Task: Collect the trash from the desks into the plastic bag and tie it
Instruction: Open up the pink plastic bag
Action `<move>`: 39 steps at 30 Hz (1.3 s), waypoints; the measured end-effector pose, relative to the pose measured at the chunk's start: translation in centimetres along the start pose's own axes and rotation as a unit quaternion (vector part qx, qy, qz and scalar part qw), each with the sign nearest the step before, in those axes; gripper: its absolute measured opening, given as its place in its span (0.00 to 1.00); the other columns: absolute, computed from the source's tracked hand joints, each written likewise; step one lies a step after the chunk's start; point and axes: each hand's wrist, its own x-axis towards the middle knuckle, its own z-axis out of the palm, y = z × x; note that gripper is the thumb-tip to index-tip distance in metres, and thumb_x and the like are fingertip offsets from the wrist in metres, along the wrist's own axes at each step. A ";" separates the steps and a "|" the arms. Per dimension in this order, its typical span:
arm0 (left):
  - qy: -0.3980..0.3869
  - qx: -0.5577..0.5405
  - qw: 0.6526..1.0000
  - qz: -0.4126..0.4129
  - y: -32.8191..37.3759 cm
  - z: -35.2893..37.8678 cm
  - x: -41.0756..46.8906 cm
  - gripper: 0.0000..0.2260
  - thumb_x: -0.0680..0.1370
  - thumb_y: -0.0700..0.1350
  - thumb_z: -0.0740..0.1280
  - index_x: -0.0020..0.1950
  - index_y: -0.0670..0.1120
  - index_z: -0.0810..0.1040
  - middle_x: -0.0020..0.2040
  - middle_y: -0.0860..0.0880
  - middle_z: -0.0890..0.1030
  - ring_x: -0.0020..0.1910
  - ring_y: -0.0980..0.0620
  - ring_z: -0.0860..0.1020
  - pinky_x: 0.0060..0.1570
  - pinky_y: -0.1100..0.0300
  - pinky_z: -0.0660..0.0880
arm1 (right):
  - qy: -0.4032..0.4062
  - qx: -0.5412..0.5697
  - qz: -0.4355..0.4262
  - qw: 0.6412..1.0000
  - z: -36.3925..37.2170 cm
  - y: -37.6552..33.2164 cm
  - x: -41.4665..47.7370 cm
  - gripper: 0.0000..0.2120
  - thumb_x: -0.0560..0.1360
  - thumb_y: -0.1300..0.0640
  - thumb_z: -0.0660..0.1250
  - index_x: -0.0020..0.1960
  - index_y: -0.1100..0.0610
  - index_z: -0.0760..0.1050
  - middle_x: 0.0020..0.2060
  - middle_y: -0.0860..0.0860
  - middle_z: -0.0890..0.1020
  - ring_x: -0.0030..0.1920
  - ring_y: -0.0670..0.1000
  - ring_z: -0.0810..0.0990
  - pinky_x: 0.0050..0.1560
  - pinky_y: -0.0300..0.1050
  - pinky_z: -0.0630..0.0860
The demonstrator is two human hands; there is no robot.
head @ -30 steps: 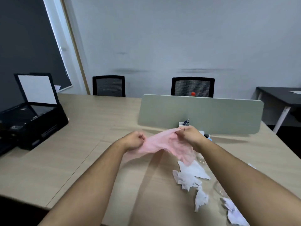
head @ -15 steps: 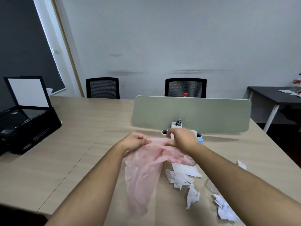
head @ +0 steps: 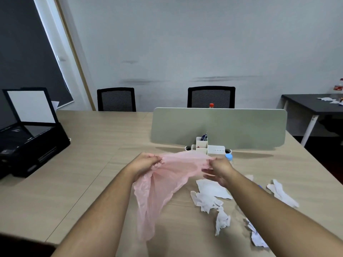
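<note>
Pinching pink bag (head: 167,182) rim, left hand (head: 146,164), right hand (head: 220,168) fingers; tissues (head: 207,199) beside, organizer (head: 202,145) behind.

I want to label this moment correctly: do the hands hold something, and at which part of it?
The pink plastic bag, by its top edge: the left hand pinches the left end of that edge, the right hand the right end.

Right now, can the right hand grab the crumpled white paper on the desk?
Probably, once it lets go: the right hand pinches the pink bag, but the crumpled paper lies just beside it on the desk with nothing between.
</note>
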 end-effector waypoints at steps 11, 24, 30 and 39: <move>0.045 -0.067 0.987 -0.139 -2.1 -4.7 -1.9 0.13 0.74 0.39 0.61 0.29 0.44 0.73 0.24 0.47 0.76 0.22 0.50 0.74 0.27 0.63 0.69 | -0.084 -0.189 0.045 0.977 -2.4 -0.1 1.7 0.09 0.72 0.57 0.73 0.44 0.60 0.76 0.38 0.57 0.76 0.36 0.54 0.74 0.37 0.45 0.73; -0.028 -0.076 0.971 -0.226 -4.0 -6.9 -3.5 0.09 0.78 0.43 0.64 0.39 0.44 0.77 0.34 0.45 0.76 0.31 0.49 0.74 0.35 0.57 0.71 | -0.161 -0.022 0.102 0.981 -1.7 0.4 1.1 0.13 0.75 0.54 0.68 0.52 0.63 0.77 0.41 0.57 0.85 0.36 0.54 0.84 0.36 0.46 0.81; 0.176 0.279 0.943 0.044 -3.1 -3.6 -3.1 0.11 0.74 0.53 0.70 0.48 0.48 0.75 0.45 0.50 0.78 0.45 0.50 0.77 0.49 0.57 0.74 | -0.184 -0.009 0.090 0.979 -0.7 -0.4 1.2 0.17 0.75 0.52 0.67 0.59 0.63 0.75 0.48 0.59 0.83 0.42 0.54 0.83 0.40 0.46 0.80; 0.218 0.508 0.781 0.292 -2.5 7.5 -2.4 0.26 0.72 0.43 0.63 0.71 0.50 0.66 0.62 0.52 0.75 0.60 0.49 0.74 0.53 0.55 0.68 | -0.189 -0.125 -0.082 0.970 1.0 -4.8 0.1 0.19 0.70 0.41 0.70 0.46 0.57 0.74 0.39 0.56 0.75 0.40 0.54 0.74 0.41 0.46 0.70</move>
